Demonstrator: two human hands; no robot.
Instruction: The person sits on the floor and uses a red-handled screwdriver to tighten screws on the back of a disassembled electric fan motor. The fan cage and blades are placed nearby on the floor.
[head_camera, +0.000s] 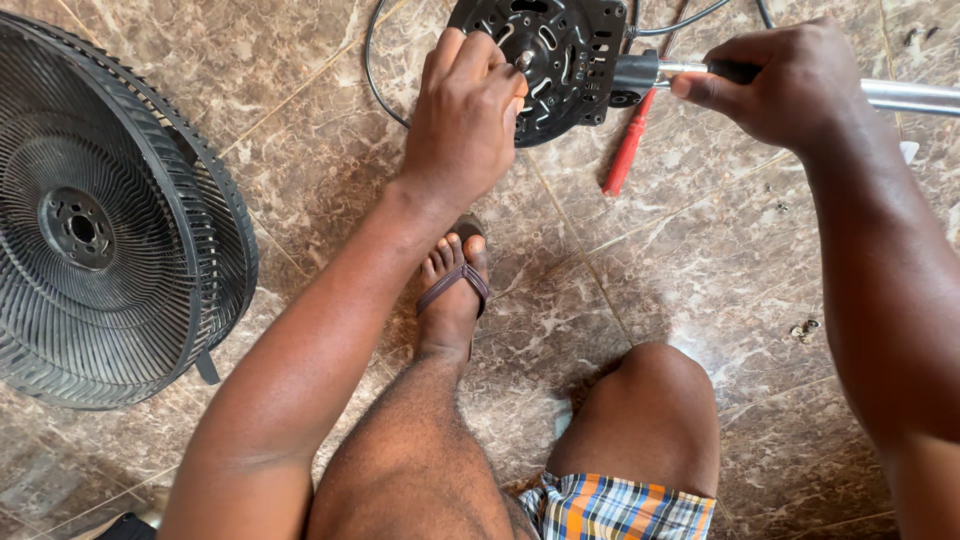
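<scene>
While I watch from head view, black fan motor housing (555, 50) sits under left hand (465, 115), fingers curled over its near edge, thumb and fingertips closed on small metal shaft (522, 60). Right hand (790, 80) just beside housing, wrapped tight around metal pole (910, 96) joined to it. Red screwdriver (628, 150) on floor between hands, below housing. Black cable (385, 90) loops behind left hand. Fan grille (110, 220) well apart, far left of left hand. Sandalled foot (452, 290) below left wrist.
</scene>
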